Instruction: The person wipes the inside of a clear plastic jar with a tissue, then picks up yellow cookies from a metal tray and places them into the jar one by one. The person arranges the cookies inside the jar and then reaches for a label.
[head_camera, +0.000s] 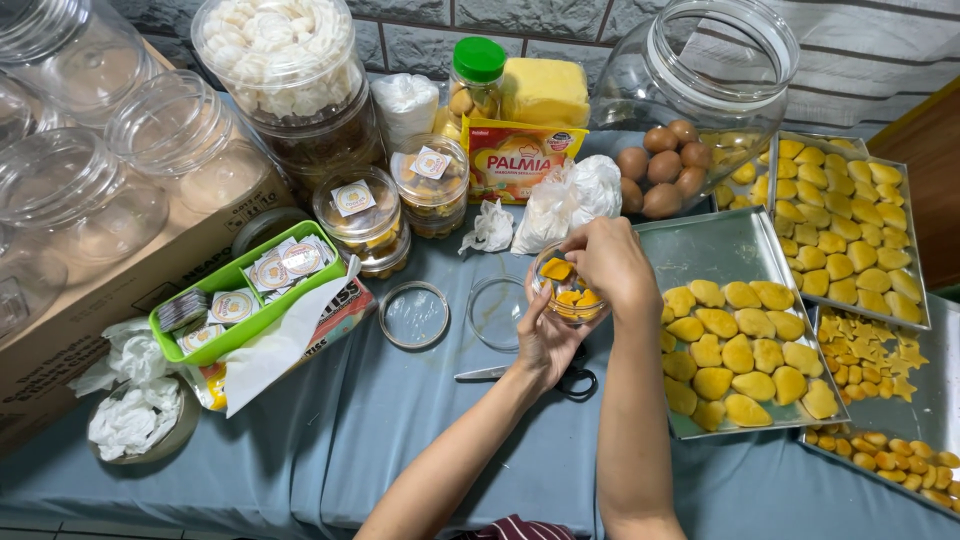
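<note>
Left hand (545, 340) cups the small clear jar (568, 290); right hand (610, 260) pinches a crumbly cookie into it. Light, fragile, best held by edges.

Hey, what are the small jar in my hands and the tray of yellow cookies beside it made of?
The small jar looks like clear, glossy plastic, though glass can't be ruled out: the orange cookies show through its wall. The tray looks like bare sheet metal, probably aluminium: dull grey, softly reflective, with a thin upturned rim.

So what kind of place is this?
Probably a home cookie-packing table: baking trays of yellow cookies, empty clear jars, and a green basket of round label stickers.
</note>
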